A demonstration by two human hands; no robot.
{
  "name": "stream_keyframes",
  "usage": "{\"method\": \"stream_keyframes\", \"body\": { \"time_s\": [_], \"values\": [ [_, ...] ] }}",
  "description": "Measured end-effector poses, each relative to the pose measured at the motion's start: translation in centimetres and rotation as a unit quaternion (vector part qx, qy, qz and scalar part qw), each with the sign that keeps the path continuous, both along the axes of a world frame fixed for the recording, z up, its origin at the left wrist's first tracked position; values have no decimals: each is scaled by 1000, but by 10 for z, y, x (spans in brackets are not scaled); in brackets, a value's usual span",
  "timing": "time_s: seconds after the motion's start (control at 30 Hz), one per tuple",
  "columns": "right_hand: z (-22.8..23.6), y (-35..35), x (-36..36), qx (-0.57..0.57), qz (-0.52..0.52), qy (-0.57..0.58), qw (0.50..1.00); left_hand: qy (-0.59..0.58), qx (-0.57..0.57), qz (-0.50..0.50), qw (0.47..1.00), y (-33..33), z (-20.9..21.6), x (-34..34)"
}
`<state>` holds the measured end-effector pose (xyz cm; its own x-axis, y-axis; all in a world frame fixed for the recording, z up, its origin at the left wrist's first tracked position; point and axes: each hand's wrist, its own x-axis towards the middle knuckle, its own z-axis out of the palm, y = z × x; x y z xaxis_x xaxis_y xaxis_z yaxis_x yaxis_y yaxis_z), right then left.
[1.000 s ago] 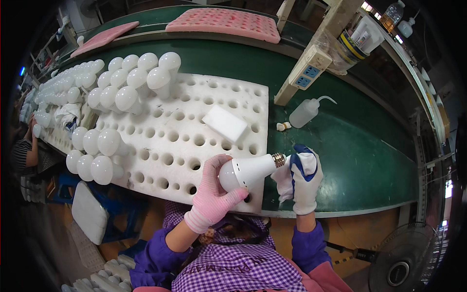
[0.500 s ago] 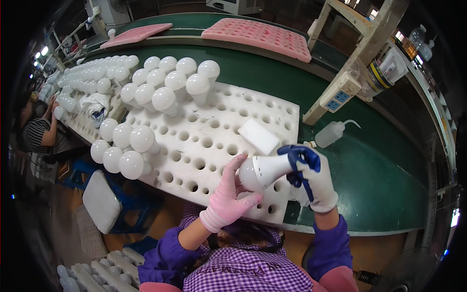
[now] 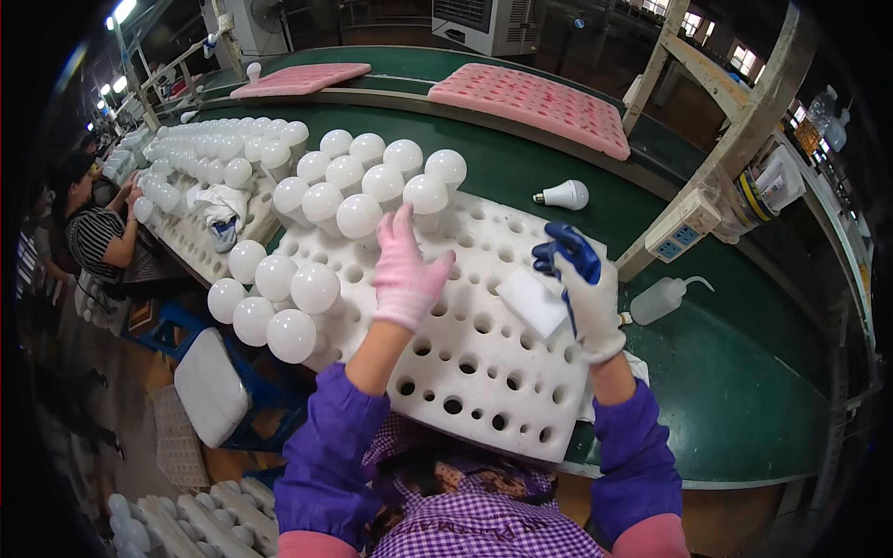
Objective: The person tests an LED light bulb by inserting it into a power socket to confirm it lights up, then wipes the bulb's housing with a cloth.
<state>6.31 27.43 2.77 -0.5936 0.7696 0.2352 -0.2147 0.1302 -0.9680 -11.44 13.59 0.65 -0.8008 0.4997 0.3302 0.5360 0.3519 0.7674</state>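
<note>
My left hand, in a pink glove, reaches over the white foam tray with fingers stretched and thumb apart. Its fingertips are at the front of a white bulb in the far group; whether they touch it I cannot tell. My right hand, in a white glove with blue-coated fingers, hovers above the tray's right side, fingers loosely bent, nothing visible in them. Under its edge lies a white rectangular block. Beyond it, a single bulb rests on its side on the green table.
Several bulbs stand upright at the tray's near left. A squeeze bottle lies at right, by a post with a socket strip. Pink foam trays sit on the back ledge. At left a co-worker handles bulbs.
The bulb I held between both hands has left them, and a bulb now lies on the green table behind. My left hand has moved up and left to the bulb group; my right hand moved slightly up.
</note>
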Motion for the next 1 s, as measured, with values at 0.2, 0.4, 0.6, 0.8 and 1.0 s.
{"method": "stream_keyframes", "body": {
  "time_s": [0.2,0.4,0.6,0.8,1.0],
  "values": [
    [5,-74,16,-68,154,-26,985,33,-216,39,975,50,41,-43],
    [4,-85,34,-285,190,-33,939,-233,229,-153,932,-25,35,20],
    [18,-107,33,-283,170,-36,943,-397,303,-183,847,-94,-5,91],
    [7,-114,42,-270,134,-58,952,-430,235,-245,837,-112,5,92],
    [10,-124,41,-258,118,-98,954,-399,207,-237,861,-123,-3,90]
  ]
}}
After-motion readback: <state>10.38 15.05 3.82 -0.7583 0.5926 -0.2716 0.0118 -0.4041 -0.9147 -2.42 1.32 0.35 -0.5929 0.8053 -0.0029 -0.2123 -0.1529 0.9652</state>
